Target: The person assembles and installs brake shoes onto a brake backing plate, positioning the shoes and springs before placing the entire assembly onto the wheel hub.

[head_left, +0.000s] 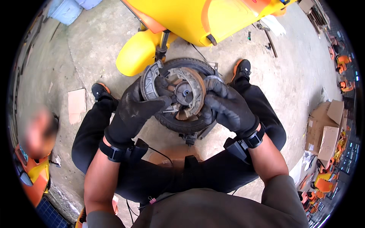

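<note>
My left hand [137, 106], in a black glove, grips a curved grey brake shoe [149, 83] on the left side of a round brake assembly [186, 93]. My right hand [228, 106], gloved likewise, has its fingers curled on the right-hand curved shoe [197, 87] of that assembly, beside its rusty rim. The assembly sits over a black-tyred wheel [173, 125] between my knees, with a round hub at its middle. Just beyond stands a yellow vehicle body [220, 19] with a yellow mudguard [131, 57] and a dark fork tube by the wheel. Some fingertips are hidden behind the parts.
Flattened cardboard [76, 104] lies left; a person [36, 152] is at the left edge near an orange-yellow vehicle. Cardboard boxes [315, 133] and several orange vehicles [342, 85] line the right. Blue containers [62, 11] stand top left; a metal bar [270, 41] lies top right.
</note>
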The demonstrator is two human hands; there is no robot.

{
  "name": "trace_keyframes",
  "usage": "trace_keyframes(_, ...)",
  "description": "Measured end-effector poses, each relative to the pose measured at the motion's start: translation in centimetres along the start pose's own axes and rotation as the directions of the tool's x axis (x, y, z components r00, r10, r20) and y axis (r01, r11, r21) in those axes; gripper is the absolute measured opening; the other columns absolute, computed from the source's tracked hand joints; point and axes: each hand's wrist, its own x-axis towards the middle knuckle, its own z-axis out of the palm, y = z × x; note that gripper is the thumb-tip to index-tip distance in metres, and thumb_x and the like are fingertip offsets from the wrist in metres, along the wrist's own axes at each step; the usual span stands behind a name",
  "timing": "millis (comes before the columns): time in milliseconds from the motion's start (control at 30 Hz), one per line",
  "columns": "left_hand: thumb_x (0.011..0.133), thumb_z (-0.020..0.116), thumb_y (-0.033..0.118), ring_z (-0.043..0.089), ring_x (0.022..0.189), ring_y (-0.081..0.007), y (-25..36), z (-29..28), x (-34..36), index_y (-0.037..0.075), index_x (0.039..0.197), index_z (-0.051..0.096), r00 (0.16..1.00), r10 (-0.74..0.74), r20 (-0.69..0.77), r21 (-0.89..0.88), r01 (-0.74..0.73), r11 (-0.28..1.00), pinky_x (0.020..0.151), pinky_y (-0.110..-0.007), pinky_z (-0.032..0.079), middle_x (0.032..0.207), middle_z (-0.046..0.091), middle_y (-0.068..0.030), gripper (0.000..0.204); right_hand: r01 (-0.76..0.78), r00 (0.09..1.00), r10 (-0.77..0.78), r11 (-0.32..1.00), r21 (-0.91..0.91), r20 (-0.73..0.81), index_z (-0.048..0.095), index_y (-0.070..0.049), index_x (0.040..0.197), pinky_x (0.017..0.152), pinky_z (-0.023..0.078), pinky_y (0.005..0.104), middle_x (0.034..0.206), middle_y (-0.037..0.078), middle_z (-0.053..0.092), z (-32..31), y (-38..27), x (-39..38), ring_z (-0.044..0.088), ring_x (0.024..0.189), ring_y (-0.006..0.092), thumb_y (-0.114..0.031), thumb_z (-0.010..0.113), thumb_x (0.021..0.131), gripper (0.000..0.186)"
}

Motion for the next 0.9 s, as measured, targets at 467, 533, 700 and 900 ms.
trace_keyframes(467, 0.086, 0.071, 0.007, 0.062, 0.102, -0.0117, -0.5, -0.4, -0.7, -0.002, 0.138, 0.047, 0.997, -0.069, 0.036, -0.031, 0.070, 0.997, 0.092, -0.028, 0.051, 0.116, 0.066, -0.0068, 0.058, -0.023, 0.995, 0.041, 0.983, 0.182, -0.095, 0.058, 0.000, 0.118, 0.065, 0.055, 0.0219, 0.105, 0.009, 0.069, 0.5, 1.0, 0.7, 0.064, 0.075, 0.0094, -0.015, 0.061, 0.099, 0.025)
trace_keyframes(533, 0.087, 0.066, 0.005, 0.063, 0.101, -0.0140, -0.1, -0.2, -0.8, -0.003, 0.137, 0.048, 0.999, -0.041, 0.031, -0.009, 0.041, 0.999, 0.090, -0.029, 0.052, 0.115, 0.065, -0.0077, 0.054, -0.029, 0.994, 0.047, 0.984, 0.174, -0.098, 0.058, 0.000, 0.115, 0.065, 0.054, 0.0216, 0.102, 0.009, 0.069, 0.6, 1.0, 0.7, 0.063, 0.074, 0.0092, -0.015, 0.061, 0.099, 0.022)
trace_keyframes(700, 0.086, 0.064, 0.003, 0.064, 0.100, -0.0154, -0.1, 0.0, -0.9, -0.004, 0.136, 0.048, 1.000, -0.001, 0.016, 0.013, 0.000, 1.000, 0.089, -0.030, 0.053, 0.114, 0.064, -0.0073, 0.053, -0.028, 0.991, 0.046, 0.990, 0.135, -0.126, 0.060, 0.000, 0.112, 0.064, 0.053, 0.0215, 0.094, 0.007, 0.068, 0.5, 1.4, 0.8, 0.063, 0.073, 0.0091, -0.015, 0.060, 0.099, 0.020)
trace_keyframes(900, 0.086, 0.072, 0.010, 0.060, 0.107, -0.0122, -0.5, -0.5, -0.7, -0.002, 0.139, 0.046, 0.997, -0.051, 0.056, -0.072, 0.055, 0.996, 0.096, -0.030, 0.049, 0.121, 0.064, -0.0077, 0.060, -0.032, 0.986, 0.053, 0.991, 0.128, -0.160, 0.060, -0.002, 0.108, 0.061, 0.052, 0.0220, 0.090, 0.005, 0.066, 1.5, 0.8, 0.8, 0.062, 0.070, 0.0090, -0.015, 0.062, 0.098, 0.016)
